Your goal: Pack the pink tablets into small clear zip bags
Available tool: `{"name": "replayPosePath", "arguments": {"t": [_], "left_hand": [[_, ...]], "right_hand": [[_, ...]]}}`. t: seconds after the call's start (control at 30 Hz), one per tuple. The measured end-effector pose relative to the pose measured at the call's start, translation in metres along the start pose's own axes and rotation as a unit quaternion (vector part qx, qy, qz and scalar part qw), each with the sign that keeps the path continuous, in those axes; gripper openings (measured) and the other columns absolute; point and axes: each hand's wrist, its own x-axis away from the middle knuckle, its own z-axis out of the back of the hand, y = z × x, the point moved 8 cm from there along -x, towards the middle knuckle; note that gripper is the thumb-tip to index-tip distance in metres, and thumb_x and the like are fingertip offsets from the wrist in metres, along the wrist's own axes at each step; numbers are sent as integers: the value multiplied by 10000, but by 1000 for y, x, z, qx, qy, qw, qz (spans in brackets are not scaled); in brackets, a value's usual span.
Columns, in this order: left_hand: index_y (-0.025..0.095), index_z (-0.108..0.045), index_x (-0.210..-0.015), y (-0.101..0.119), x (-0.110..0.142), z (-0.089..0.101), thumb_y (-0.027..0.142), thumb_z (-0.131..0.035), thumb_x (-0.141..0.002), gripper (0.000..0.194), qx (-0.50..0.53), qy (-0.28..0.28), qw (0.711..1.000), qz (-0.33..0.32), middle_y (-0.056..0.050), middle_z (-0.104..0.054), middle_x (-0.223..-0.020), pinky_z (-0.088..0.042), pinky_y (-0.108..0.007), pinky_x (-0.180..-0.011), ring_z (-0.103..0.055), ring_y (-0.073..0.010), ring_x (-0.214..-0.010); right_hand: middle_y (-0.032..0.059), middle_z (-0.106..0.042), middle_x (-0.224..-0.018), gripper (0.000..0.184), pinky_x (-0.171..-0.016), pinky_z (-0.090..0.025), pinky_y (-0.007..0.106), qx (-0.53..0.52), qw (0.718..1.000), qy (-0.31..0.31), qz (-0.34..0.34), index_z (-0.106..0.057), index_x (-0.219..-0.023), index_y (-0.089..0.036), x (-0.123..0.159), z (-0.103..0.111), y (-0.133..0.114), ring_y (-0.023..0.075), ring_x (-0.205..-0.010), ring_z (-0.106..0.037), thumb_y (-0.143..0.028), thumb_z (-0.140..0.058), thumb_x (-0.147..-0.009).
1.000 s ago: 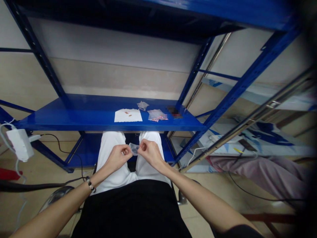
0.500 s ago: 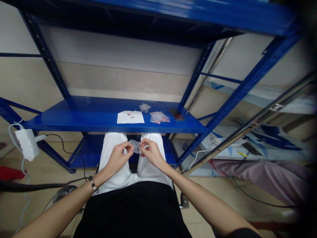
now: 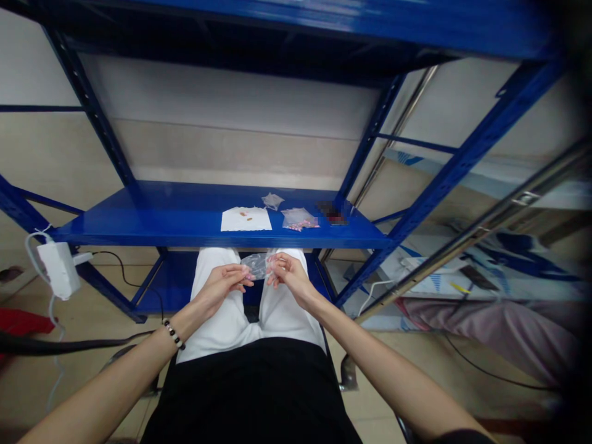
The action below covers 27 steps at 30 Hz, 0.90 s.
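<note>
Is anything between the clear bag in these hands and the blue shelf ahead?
Nothing visible does. The bag, held by the left hand and right hand, is just short of the shelf, over the white trousers.

On the steel shelf (image 3: 139,229): a paper sheet (image 3: 245,219) left of centre, plastic bags (image 3: 300,217) right of centre, a blurred object (image 3: 332,213) further right. Before the shelf: a clear plastic bag (image 3: 254,265). Beyond its left end: a power adapter (image 3: 58,270).
</note>
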Motion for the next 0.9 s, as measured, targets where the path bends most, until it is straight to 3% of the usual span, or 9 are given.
{"name": "replayPosePath", "arguments": {"t": [0.13, 0.23, 0.33, 0.47, 0.57, 0.67, 0.9], "left_hand": [[111, -691, -950, -6, -8, 4, 369, -811, -712, 371, -8, 9, 1000, -20, -148, -748, -919, -555, -295, -719, -710, -195, -776], [110, -703, -910, 4, -17, 13, 365, -832, -674, 371, -25, 28, 997, -60, -126, -749, -844, -559, -314, -715, -702, -192, -720], [109, -704, -908, 40, -28, 37, 356, -835, -663, 372, -36, 89, 987, -129, -114, -747, -829, -552, -302, -719, -694, -179, -713], [97, -693, -907, 121, -61, 74, 343, -826, -649, 381, -108, 144, 957, -228, -110, -738, -796, -551, -315, -716, -688, -182, -688], [101, -682, -803, 169, -106, 77, 288, -765, -682, 238, -312, 90, 920, -217, -93, -714, -681, -546, -312, -651, -673, -179, -606], [111, -674, -691, 197, -145, 77, 180, -741, -650, 105, -383, 55, 899, -206, -67, -673, -564, -515, -283, -567, -636, -167, -513], [136, -692, -628, 200, -187, 64, 54, -688, -582, 93, -507, -40, 843, -177, -8, -646, -499, -440, -217, -511, -607, -140, -473]], "right_hand": [[0, -649, -734, 272, -432, -440, 199, -7, 1000, 2, -4, -537, -952, -189, 0, 0, 1, 139, -528, -646, -330, -656, -752], [-9, -641, -740, 325, -435, -440, 205, -22, 1000, 8, -14, -511, -1015, -198, -2, 3, 1, 153, -545, -658, -327, -651, -751], [-6, -643, -781, 385, -450, -452, 215, -36, 999, 30, -17, -479, -1073, -206, -1, 11, -3, 158, -565, -665, -327, -640, -744], [-10, -637, -798, 372, -462, -452, 213, -18, 998, 52, -8, -483, -1070, -205, 4, 21, -12, 141, -564, -650, -256, -593, -719], [-9, -631, -804, 359, -450, -443, 203, -9, 998, 59, -2, -488, -1060, -204, 7, 22, -13, 132, -560, -637, -234, -561, -710], [-11, -620, -798, 351, -427, -434, 197, 8, 999, 46, 8, -495, -1066, -204, 5, 20, -10, 129, -544, -628, -237, -542, -720], [-22, -602, -796, 350, -392, -412, 174, 53, 998, 20, 21, -497, -1056, -198, -4, 19, -3, 117, -520, -619, -212, -514, -706]]}}
